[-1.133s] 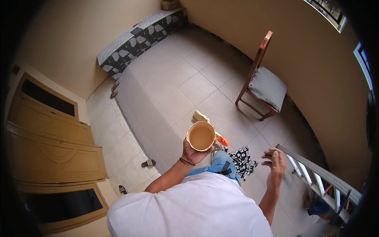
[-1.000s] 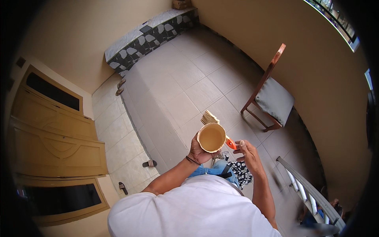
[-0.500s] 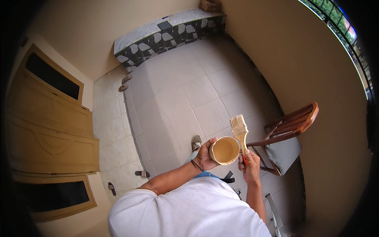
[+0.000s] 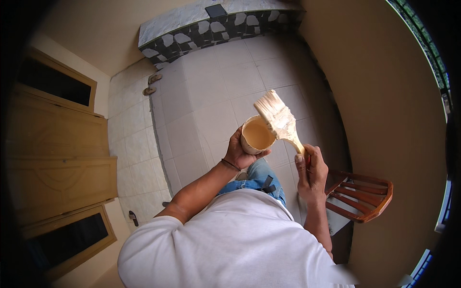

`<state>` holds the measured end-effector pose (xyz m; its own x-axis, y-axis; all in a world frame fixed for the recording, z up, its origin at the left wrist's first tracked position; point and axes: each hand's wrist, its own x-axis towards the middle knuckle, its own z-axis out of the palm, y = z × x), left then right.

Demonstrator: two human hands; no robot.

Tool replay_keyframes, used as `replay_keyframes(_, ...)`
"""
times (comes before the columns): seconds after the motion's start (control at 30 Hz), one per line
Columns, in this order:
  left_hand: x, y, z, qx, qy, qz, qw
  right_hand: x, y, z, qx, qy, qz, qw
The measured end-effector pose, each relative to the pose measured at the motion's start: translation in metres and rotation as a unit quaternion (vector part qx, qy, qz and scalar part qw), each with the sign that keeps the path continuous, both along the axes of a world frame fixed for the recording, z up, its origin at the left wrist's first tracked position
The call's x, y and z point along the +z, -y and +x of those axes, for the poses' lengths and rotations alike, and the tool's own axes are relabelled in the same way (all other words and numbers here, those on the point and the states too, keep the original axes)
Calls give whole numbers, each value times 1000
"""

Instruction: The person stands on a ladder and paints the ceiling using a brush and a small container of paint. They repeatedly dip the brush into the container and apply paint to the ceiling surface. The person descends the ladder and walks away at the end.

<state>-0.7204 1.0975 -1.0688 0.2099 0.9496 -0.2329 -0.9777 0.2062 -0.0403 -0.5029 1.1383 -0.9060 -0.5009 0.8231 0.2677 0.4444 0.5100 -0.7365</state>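
Note:
My left hand point(image 4: 236, 152) is closed around a round paint cup point(image 4: 245, 144) with a smeared rim, thumb on the near side. Beige paint shows inside it. In my right hand point(image 4: 313, 172) is a wide paintbrush point(image 4: 281, 118), gripped by its pale wooden handle. Its bristles are coated with cream-coloured paint and point up and to the left. The brush head is over the cup's right edge; whether it touches the rim I cannot tell. My right fingers hide the handle's lower end.
A wooden chair point(image 4: 361, 197) stands close on my right against the beige wall point(image 4: 384, 120). Ahead is a low ledge point(image 4: 230, 29) with a stone-patterned front and a dark flat object point(image 4: 215, 10) on top. Sandals point(image 4: 150, 90) lie beside the floor's edge; yellow-brown doors point(image 4: 62, 144) are left.
The brush has risen closer to me, tilted left and moved over the cup's right edge. Both hands have moved farther forward. My view has shifted, and the chair appears lower.

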Motion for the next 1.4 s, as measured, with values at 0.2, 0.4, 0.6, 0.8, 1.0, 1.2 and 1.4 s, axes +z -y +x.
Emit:
replay_keyframes(0.2,-18,-96,-103,87,-30,24,995,-19,-112,-133,102,51,41,993)
replay_keyframes(0.4,14,-189,-222,171,30,-4,985,-31,-235,-266,172,48,40,983)
replay_keyframes(0.6,-4,-262,-340,244,23,51,968,-23,-336,-399,264,60,36,962)
replay_keyframes(0.8,-27,-323,-482,294,37,15,955,-45,-412,-549,328,105,17,939)
replay_keyframes(1.0,-50,-363,-618,310,57,-39,948,-75,-457,-683,339,150,-31,928)
replay_keyframes(1.2,-58,-391,-731,321,62,-32,945,-75,-493,-806,335,163,-77,925)
replay_keyframes(1.4,-84,-431,-822,394,54,-114,910,-120,-530,-915,361,123,-47,923)
